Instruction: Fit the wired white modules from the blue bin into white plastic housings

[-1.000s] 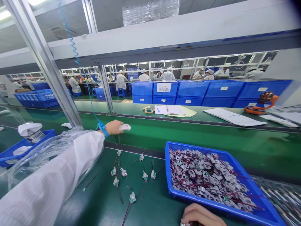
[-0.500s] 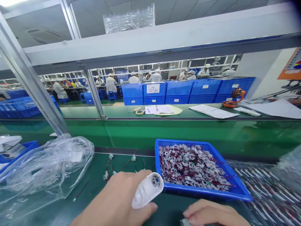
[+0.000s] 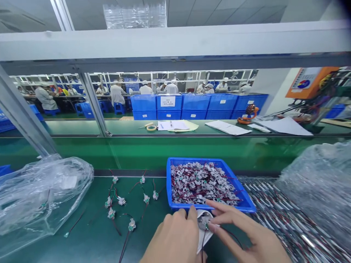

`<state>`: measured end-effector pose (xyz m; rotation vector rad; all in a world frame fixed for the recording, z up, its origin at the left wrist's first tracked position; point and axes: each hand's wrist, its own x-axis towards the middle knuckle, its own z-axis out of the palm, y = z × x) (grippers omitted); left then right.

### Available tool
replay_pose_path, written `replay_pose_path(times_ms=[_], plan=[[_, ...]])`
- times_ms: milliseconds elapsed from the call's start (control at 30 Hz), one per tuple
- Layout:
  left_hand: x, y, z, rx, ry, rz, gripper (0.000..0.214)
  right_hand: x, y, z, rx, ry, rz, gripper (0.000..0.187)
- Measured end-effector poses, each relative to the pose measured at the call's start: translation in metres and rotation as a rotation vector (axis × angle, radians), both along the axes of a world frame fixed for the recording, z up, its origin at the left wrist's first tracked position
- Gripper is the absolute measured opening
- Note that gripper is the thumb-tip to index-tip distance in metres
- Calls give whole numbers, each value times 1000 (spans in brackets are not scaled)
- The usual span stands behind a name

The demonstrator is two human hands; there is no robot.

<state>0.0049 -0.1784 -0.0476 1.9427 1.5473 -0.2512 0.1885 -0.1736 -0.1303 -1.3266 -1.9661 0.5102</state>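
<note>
White shell [image 3: 207,237] and module [image 3: 203,220] between the two hands, low and right of centre, above the worktop [image 3: 95,248]. The left hand [image 3: 175,237] grips the shell, covering its left side; the right hand [image 3: 257,237] comes in from the right, its fingertips touching the module at the shell's mouth. Whether these fingers pinch the module or merely press it cannot be told, nor how deep it sits. The mouth lies at the far end, turned up towards the viewer; the long axis appears to run roughly away from the person, though much of the shell is hidden. The left hand is nearer the shell's body, the right nearer the mouth. Thin dark leads trail from the module, one down across the shell. The tray [image 3: 169,182] stands just beyond.

Count: one shell; one module at its mouth; eight loose modules [image 3: 132,224] in the open on the worktop, left of the hands; one loose lead [image 3: 75,224]; one tray, its heaped modules too many to count; five stacks of crates [image 3: 194,102] behind; one tape roll [image 3: 151,128].
</note>
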Motion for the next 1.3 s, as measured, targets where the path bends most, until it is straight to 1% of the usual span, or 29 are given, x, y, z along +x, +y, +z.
replay_pose_path(times_ms=[100, 200, 267, 367, 467, 533, 667, 800, 867, 1000, 1100, 1300], plan=[[2, 0, -9, -2, 3, -8, 74, -13, 1, -6, -92, -53, -115, 30], [0, 1, -16, 7, 3, -13, 69, -22, 1, -7, -241, -74, -174, 33], [-1, 3, -16, 19, 5, -15, 60, -25, 1, -5, -306, -76, -194, 32], [-3, 4, -12, 19, 7, -4, 52, -27, 0, -3, -346, -68, -203, 31], [-3, 4, -9, 12, -3, -5, 55, -29, 1, -3, -361, -71, -199, 28], [-3, 4, -9, 25, -24, -12, 53, -31, 2, -4, -370, -81, -188, 26], [-7, 4, -17, 75, -43, -16, 43, -33, 3, -4, -380, -79, -191, 25], [-7, 5, -24, 111, -81, -18, 43, -32, 3, -7, -363, -85, -224, 25], [-6, 5, -25, 101, -57, -15, 43, -31, 2, -9, -350, -103, -226, 25], [-2, 6, -21, 54, 70, -44, 42, -32, 0, -14, -302, -77, -178, 20], [-4, 8, -19, 49, 71, -42, 38, -37, -2, -14, -259, -55, -181, 16], [-6, 9, -25, 30, 123, -99, 37, -50, -6, -13, -227, -183, -213, 19]])
